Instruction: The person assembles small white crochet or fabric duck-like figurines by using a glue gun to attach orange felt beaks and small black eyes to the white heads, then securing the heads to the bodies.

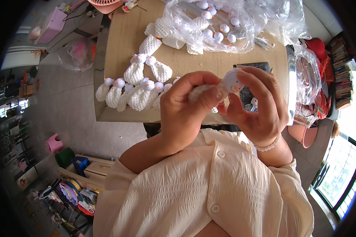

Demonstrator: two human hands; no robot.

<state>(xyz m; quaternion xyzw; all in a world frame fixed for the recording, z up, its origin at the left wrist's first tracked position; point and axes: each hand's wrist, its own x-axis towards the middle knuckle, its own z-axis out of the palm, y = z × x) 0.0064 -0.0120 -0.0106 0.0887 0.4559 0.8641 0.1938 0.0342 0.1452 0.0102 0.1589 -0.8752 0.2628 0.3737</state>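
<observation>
Above the front part of the table, my left hand point(186, 103) pinches a white knitted body point(199, 91), partly covered by my fingers. My right hand point(261, 102) grips a small white snowman head point(233, 81) with an orange nose and a drawn smile. The head sits against the end of the knitted body; my fingers hide how the two are joined. Left of my hands, several snowman figures point(147, 85) with knitted bodies lie in a row along the table's front. Two more figures point(160, 71) lie behind them, near further white knitted pieces point(150, 45).
A clear plastic bag point(246, 17) with several snowman heads point(218, 36) lies at the back of the table point(192, 63). Under my right hand is a dark mat point(245, 94) with a small white piece point(254, 102). A pink fan point(105, 4) stands at the back left corner.
</observation>
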